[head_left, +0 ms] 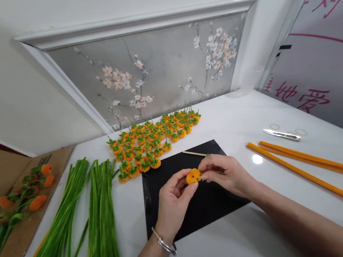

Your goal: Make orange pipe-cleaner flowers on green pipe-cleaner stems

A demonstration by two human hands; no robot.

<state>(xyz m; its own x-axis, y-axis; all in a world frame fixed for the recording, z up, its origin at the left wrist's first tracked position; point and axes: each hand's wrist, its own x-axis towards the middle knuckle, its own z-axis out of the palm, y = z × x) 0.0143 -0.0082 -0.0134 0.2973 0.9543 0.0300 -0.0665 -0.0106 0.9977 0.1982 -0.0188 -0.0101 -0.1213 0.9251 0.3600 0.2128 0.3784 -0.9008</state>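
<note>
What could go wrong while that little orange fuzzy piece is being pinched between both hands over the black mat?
1. The orange piece is small and held only by the fingertips of the left hand and right hand; it could slip or get squashed out of shape.
2. The thin stick lies just beyond the right hand and might be nudged off the black mat.
3. A forearm swinging right could knock the long orange stems or the metal snips.

Showing red Chinese characters on the glossy panel (329,71) at the right: "对" near the top edge, "地爱" lower down, with a partly cut-off character before them. Reading nothing else on the tabletop (242,116), the wall, or the flower picture (155,70).
</note>
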